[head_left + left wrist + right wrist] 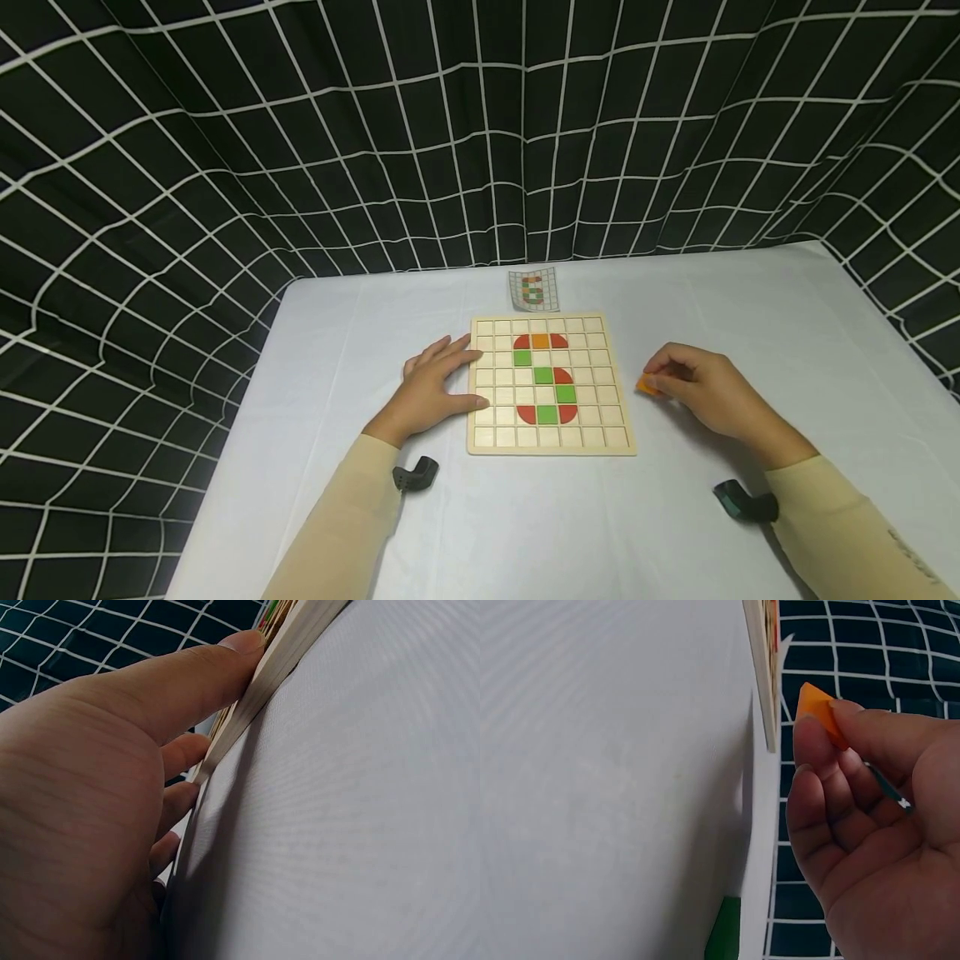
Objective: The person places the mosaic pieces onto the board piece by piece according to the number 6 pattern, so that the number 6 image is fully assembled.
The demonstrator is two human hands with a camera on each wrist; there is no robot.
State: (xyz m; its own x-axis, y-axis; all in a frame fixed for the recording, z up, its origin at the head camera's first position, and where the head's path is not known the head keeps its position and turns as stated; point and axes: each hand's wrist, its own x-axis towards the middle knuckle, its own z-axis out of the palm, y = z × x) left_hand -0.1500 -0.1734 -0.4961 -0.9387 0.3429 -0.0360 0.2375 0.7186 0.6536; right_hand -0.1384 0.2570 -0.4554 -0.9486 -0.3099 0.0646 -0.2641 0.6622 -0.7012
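A square wooden grid board (600,454) lies on the white table. In its cells sit green square tiles (543,375), red rounded tiles (558,342) and an orange square tile (540,341), forming an S-like shape. My left hand (431,387) rests at the board's left edge, thumb and fingers spread and touching the rim; the left wrist view shows the thumb (180,686) on top of the edge. To the right of the board, my right hand (705,387) pinches another orange tile (816,709) between thumb and index finger, apart from the board.
A small printed card (551,292) with a similar coloured pattern lies behind the board. Black cloth with a white grid (480,133) surrounds the white tabletop (345,333). A dark device sits at each wrist. In the right wrist view a green shape (724,930), unclear in kind, shows at the bottom.
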